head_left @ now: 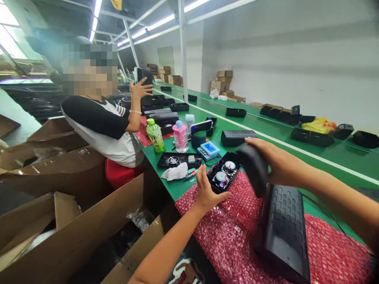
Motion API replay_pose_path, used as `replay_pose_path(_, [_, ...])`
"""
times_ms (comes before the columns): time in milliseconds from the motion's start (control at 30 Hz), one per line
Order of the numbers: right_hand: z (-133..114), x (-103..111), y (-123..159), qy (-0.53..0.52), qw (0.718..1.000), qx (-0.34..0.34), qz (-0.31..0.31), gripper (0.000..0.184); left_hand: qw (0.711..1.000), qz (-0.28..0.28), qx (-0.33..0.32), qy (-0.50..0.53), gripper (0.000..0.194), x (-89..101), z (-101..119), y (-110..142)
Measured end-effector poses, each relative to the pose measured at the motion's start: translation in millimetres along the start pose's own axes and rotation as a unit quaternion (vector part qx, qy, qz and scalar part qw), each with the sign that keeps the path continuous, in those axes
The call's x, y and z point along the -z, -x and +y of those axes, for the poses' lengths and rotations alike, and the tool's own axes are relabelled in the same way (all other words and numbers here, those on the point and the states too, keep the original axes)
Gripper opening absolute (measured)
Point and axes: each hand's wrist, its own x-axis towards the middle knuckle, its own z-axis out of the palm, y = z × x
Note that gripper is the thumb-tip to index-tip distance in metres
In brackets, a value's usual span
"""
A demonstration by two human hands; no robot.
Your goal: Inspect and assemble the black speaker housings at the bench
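My right hand (271, 157) grips a black curved speaker housing part (252, 167), blurred and held above the bench. My left hand (207, 193) has its thumb and fingers spread beside an open black speaker housing (211, 179). Whether it touches that housing I cannot tell. Two round speaker drivers (225, 172) with red wires sit inside it. Below my right hand, a black speaker (287, 225) with a textured top lies on red bubble wrap (233, 232). The bubble wrap also reaches under the open housing's near end.
A blue device with a screen (209, 149), a green bottle (155, 136) and a pink-topped bottle (180, 137) stand beyond my left hand. A white cloth (175, 172) lies near the edge. At left, a co-worker (100, 122) holds a black housing above cardboard boxes (85, 221).
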Motion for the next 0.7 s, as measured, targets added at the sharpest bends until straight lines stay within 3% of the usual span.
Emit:
replay_pose_path(133, [14, -40, -38, 0.081, 0.977, 0.083, -0.18, 0.091, 0.996, -0.041, 0.08, -0.027, 0.132, -13.2, -18, 15])
replay_pose_path(200, [19, -63, -50, 0.105, 0.962, 0.103, -0.232, 0.091, 0.995, -0.046, 0.087, -0.012, 0.135, -13.5, -18, 15])
replay_pose_path(367, [19, -94, -65, 0.133, 0.941, 0.144, -0.277, 0.096, 0.991, -0.061, 0.119, 0.007, 0.137, -8.0, -15, 12])
replay_pose_path(700, [15, -100, -86, 0.1, 0.93, 0.161, -0.314, 0.102, 0.972, -0.077, 0.224, 0.002, 0.131, -4.6, -5, 11])
